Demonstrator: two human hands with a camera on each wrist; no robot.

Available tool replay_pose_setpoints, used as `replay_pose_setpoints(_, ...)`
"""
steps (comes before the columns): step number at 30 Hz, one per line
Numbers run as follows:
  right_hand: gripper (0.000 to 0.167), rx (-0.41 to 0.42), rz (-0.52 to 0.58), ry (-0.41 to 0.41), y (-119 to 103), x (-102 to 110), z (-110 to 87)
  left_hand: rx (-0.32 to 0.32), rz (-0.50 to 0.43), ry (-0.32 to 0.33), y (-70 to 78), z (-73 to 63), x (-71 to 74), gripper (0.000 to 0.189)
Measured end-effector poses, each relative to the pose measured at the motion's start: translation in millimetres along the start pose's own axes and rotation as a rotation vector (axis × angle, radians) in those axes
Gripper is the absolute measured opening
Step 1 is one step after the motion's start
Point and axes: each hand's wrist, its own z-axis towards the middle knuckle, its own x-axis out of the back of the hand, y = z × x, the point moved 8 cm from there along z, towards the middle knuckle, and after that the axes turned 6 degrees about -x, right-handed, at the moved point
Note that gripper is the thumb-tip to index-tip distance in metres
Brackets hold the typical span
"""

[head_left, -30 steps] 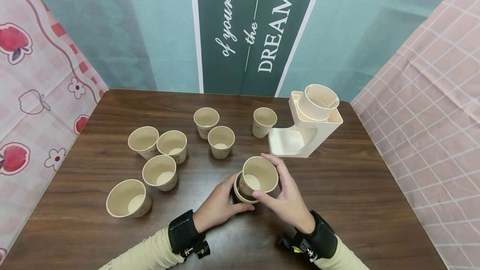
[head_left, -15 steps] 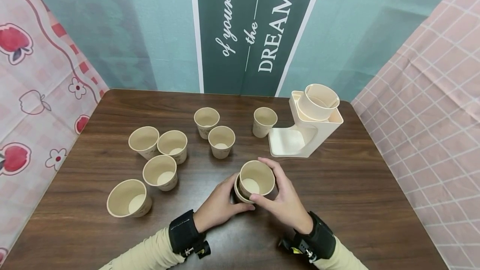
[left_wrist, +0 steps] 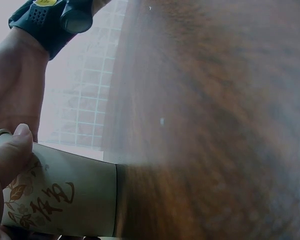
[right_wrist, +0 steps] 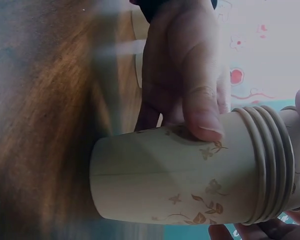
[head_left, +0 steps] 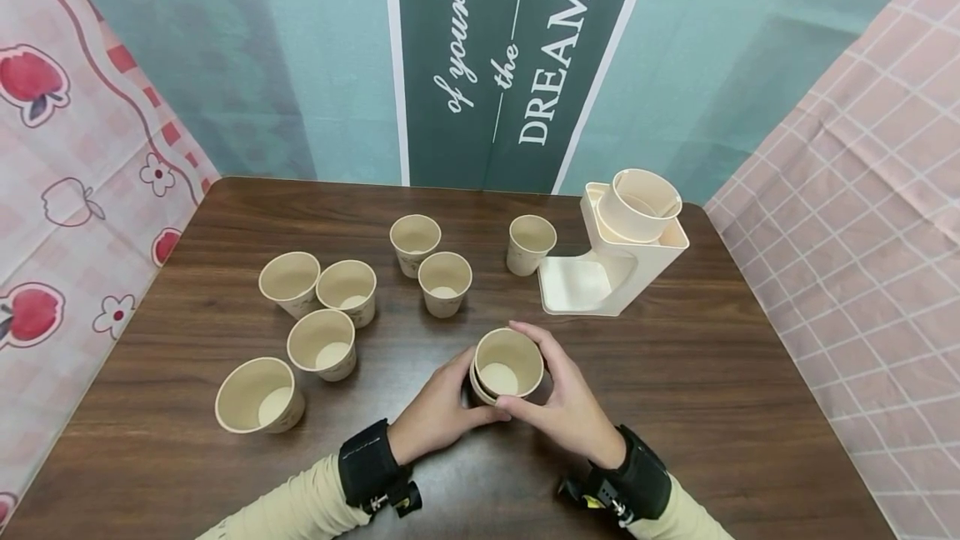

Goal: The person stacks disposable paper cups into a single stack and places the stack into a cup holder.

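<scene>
My left hand [head_left: 438, 411] grips a stack of beige paper cups [right_wrist: 175, 175] with a leaf print, standing upright on the table. Several rolled rims show close together in the right wrist view. My right hand [head_left: 566, 402] holds another paper cup [head_left: 510, 363] between thumb and fingers, its lower part inside the top of the stack. Its rim sits slightly above the stack's rims. In the left wrist view, my left thumb [left_wrist: 10, 157] lies against the printed wall of the stack.
Several single paper cups stand to the left, including the nearest cup [head_left: 258, 397]. A pair, with one cup [head_left: 445, 283], stands ahead. Another cup [head_left: 530, 244] is beside a cream-coloured stand [head_left: 600, 273] bearing a round container [head_left: 637, 205]. Fabric walls [head_left: 337, 65] border the wooden table [head_left: 712, 407].
The right hand has moved left and toward the body with its cup, which has gone deeper into the stack. The left hand keeps its place around the stack.
</scene>
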Motion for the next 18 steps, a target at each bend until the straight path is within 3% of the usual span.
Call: replay_pose_setpoints(18, 0.087, -0.012, -0.057, -0.042, 8.0, -7.0, -4.4, 0.01, -0.001, -0.002, -1.2, 0.0, -1.6, 0.076)
